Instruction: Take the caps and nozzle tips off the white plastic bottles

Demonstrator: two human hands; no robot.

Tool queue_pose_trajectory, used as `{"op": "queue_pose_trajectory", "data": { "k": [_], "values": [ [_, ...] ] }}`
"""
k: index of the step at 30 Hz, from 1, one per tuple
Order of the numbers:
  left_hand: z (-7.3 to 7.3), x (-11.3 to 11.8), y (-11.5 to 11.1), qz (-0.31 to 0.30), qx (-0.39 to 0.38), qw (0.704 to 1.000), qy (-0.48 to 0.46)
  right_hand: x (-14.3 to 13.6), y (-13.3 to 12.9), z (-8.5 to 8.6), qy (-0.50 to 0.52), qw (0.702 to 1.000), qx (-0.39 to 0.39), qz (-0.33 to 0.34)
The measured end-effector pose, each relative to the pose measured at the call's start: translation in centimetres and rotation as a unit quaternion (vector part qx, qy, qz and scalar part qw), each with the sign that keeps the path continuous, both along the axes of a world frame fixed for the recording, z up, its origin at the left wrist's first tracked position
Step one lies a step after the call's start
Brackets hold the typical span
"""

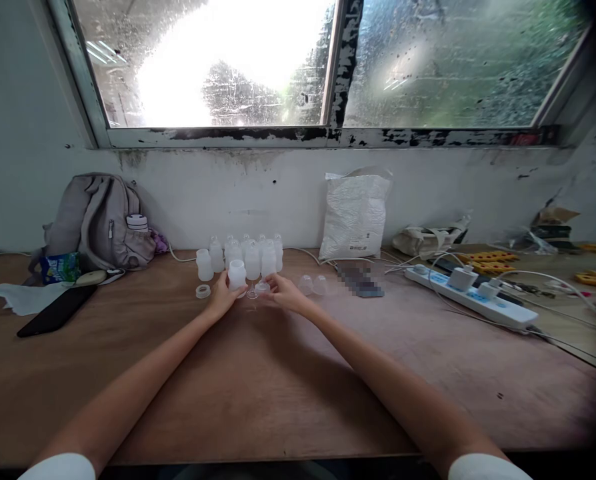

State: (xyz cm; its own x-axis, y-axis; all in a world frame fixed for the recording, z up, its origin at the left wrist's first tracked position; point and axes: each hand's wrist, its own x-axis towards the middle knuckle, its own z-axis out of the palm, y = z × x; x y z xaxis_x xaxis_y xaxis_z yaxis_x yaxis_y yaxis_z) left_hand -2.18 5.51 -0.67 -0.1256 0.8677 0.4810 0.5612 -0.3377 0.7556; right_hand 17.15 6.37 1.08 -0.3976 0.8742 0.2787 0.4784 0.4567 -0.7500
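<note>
My left hand [222, 298] is wrapped round the side of a frosted white baby bottle [237, 275], which stands upright and has no top on it. My right hand [284, 293] is pinched at the edge of a white screw ring [263, 288] low over the table. Between the two hands is a clear bottle teat [251, 292]. Just behind them several capped baby bottles [253, 260] stand in a cluster. To the left are another topless bottle [205, 265] and a loose screw ring [203, 291] lying flat. Right of my right hand sit two clear dome caps [320, 285].
A grey backpack [95, 220], a black phone [57, 312] and a white cloth [28, 297] lie at the left. A white plastic mailer [355, 213] leans on the wall. Rightward are a white power strip [471, 297] with cables and yellow items [488, 260].
</note>
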Motion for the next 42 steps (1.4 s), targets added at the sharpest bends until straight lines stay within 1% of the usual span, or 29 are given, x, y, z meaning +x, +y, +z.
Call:
{"op": "queue_pose_trajectory", "data": {
  "k": [2,4,5,7,9,13,18,20,24,26,29,35,38,42],
  "values": [
    [0.1,-0.9,0.3,0.037,0.012,0.996,0.083,-0.2,0.0,-0.7,-0.041,0.999,0.03,0.011],
    [0.0,-1.6,0.6,0.075,0.014,0.987,0.139,-0.2,-0.1,-1.2,-0.067,0.997,0.042,0.02],
    [-0.1,-1.8,0.7,0.084,0.006,0.984,0.156,-0.2,-0.2,-1.4,-0.075,0.996,0.047,0.023],
    [-0.3,-2.1,0.8,0.082,-0.012,0.982,0.17,-0.2,-0.3,-1.6,-0.083,0.995,0.057,0.026],
    [-0.5,-2.1,0.8,0.081,-0.014,0.983,0.162,-0.2,-0.3,-1.6,-0.09,0.993,0.067,0.029],
    [-0.9,-1.7,0.7,0.116,0.005,0.985,0.125,-0.3,-0.4,-1.7,-0.102,0.991,0.082,0.035],
    [-0.6,-1.4,0.5,0.136,-0.022,0.985,0.101,-0.3,-0.3,-1.9,-0.099,0.99,0.094,0.044],
    [-0.4,-1.5,0.5,0.132,-0.048,0.984,0.111,-0.3,-0.2,-2.0,-0.1,0.99,0.092,0.046],
    [0.0,-1.8,0.5,0.103,-0.093,0.98,0.144,-0.2,-0.2,-2.1,-0.1,0.989,0.094,0.046],
    [0.0,-2.0,0.6,0.102,-0.091,0.979,0.15,-0.2,-0.2,-2.1,-0.099,0.989,0.097,0.045],
    [-0.2,-2.3,0.7,0.116,-0.086,0.978,0.151,-0.2,-0.3,-2.0,-0.098,0.989,0.099,0.044],
    [-0.6,-2.7,0.9,0.136,-0.093,0.98,0.111,-0.4,-0.4,-2.1,-0.102,0.988,0.105,0.038],
    [-0.5,-2.7,0.9,0.145,-0.097,0.978,0.111,-0.4,-0.3,-2.3,-0.11,0.987,0.113,0.033],
    [-0.2,-2.4,0.7,0.139,-0.088,0.976,0.139,-0.4,-0.3,-2.3,-0.113,0.986,0.117,0.038]
  ]
}}
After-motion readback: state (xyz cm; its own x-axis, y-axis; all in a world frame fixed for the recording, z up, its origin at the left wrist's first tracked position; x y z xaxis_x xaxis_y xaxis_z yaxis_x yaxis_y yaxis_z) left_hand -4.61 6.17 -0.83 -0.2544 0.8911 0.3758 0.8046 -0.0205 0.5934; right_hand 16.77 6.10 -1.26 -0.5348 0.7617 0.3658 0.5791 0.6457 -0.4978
